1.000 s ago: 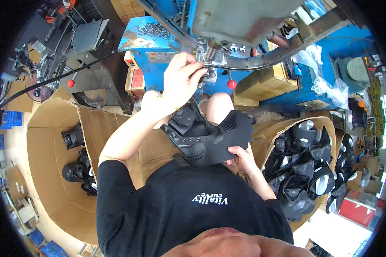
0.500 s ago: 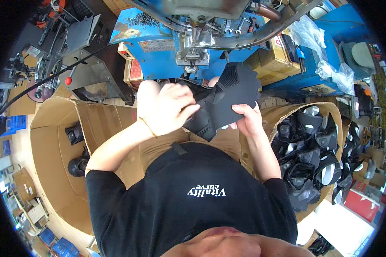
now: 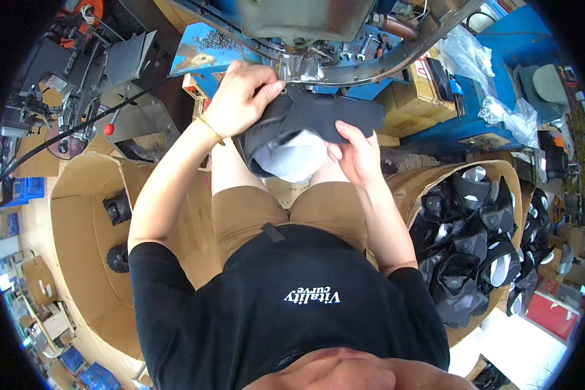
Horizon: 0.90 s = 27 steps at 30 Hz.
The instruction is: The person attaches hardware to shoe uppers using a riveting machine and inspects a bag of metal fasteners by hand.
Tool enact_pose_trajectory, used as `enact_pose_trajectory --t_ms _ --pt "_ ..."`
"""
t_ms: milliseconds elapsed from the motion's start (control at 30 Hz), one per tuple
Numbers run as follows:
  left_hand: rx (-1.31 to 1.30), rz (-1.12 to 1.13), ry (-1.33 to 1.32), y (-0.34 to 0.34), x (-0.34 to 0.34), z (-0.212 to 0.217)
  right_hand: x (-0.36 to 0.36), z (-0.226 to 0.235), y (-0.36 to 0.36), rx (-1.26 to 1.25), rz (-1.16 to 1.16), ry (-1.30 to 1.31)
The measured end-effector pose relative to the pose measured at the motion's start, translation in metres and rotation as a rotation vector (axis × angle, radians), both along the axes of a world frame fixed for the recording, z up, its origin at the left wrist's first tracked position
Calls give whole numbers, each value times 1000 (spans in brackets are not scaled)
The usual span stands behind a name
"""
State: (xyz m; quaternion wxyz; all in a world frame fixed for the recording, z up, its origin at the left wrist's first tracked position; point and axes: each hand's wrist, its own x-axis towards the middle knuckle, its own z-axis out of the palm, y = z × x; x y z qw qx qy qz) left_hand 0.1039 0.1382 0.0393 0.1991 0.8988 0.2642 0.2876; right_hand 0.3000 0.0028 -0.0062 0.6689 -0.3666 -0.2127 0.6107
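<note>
A black shoe upper (image 3: 318,114) with a white lining (image 3: 292,157) lies under the head of a riveting-type machine (image 3: 299,65). My left hand (image 3: 244,97) pinches its left edge close to the metal tooling, fingertips partly hidden behind the hand. On the right side, my right hand (image 3: 359,153) grips the upper with the thumb on top and the other fingers bent below. The lined opening of the upper faces me, above my thighs. Where the tooling meets the material is hidden by the machine head.
Beside my right arm a cardboard box (image 3: 403,195) holds several black uppers (image 3: 468,240). Another large carton (image 3: 78,247) on the left has a few dark pieces inside. Small metal parts (image 3: 218,42) lie on the blue machine top; a curved metal arm (image 3: 396,62) arches over the right.
The upper has moved up under the machine head and turned, showing its white lining. My left hand went from loose and blurred to pinching the edge; my right hand shifted slightly up and left.
</note>
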Motion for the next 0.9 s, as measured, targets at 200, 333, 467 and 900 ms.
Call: enact_pose_trajectory --t_ms 200,333,467,900 --pt "-129 36 80 31 -3 -13 -10 -16 20 80 30 -22" --pt "-118 -51 99 42 -8 -26 -22 -14 15 107 -21 -66" --pt "-70 -159 116 54 -6 -29 -31 -17 10 69 -21 -121" --pt "-148 -62 102 51 -3 -17 -57 -36 12 -1 -348 -167"
